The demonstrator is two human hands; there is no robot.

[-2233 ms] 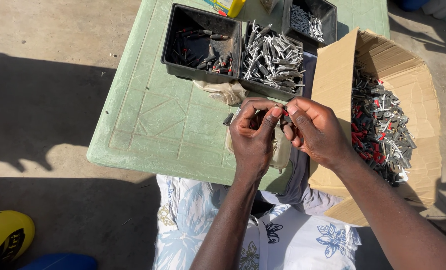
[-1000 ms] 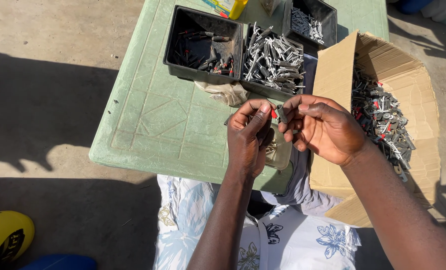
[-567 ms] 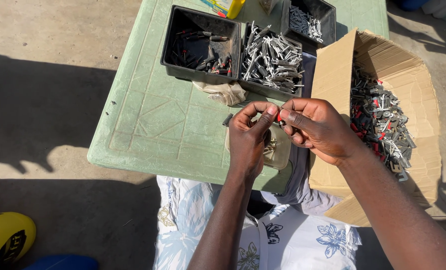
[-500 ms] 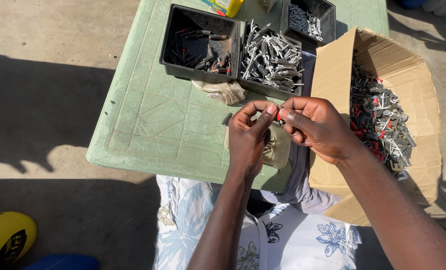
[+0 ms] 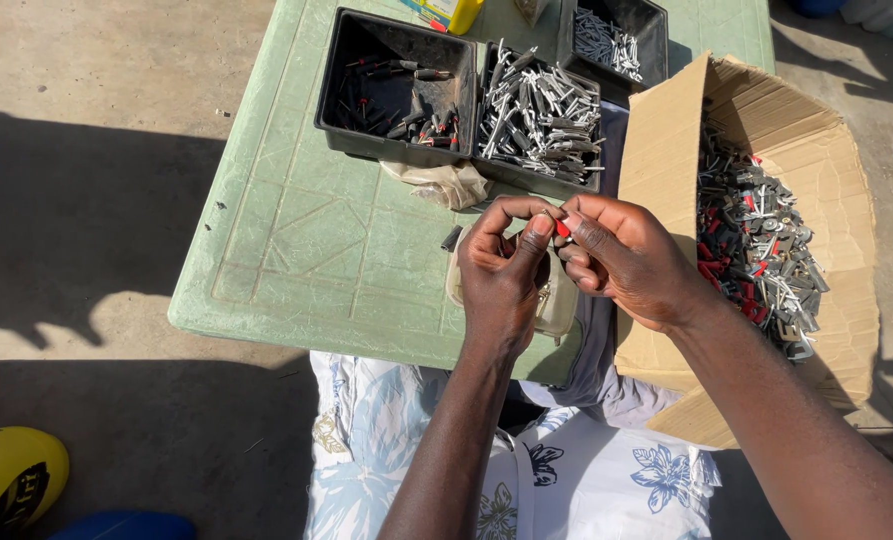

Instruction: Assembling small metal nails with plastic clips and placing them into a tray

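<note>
Sunlit concrete surrounds a green plastic counter (image 5: 296, 240). Above its near edge, the left hand (image 5: 501, 275) and right hand (image 5: 631, 262) meet, fingers (image 5: 538, 232) curled nearly closed, both pinching one small red-tipped metal piece (image 5: 560, 226). Black trays (image 5: 391, 90) of similar parts sit beyond; a cardboard box (image 5: 766, 230) of them stands right.

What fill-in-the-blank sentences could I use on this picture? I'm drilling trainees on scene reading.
1. Both hands, left hand and right hand, pinch a small part with a ____ tip.
2. The table is pale ____.
3. The mixed red and grey parts at the person's right lie in a ____ box.
4. The tray of silver parts is ____ in colour.

Missing words: red; green; cardboard; black
</note>
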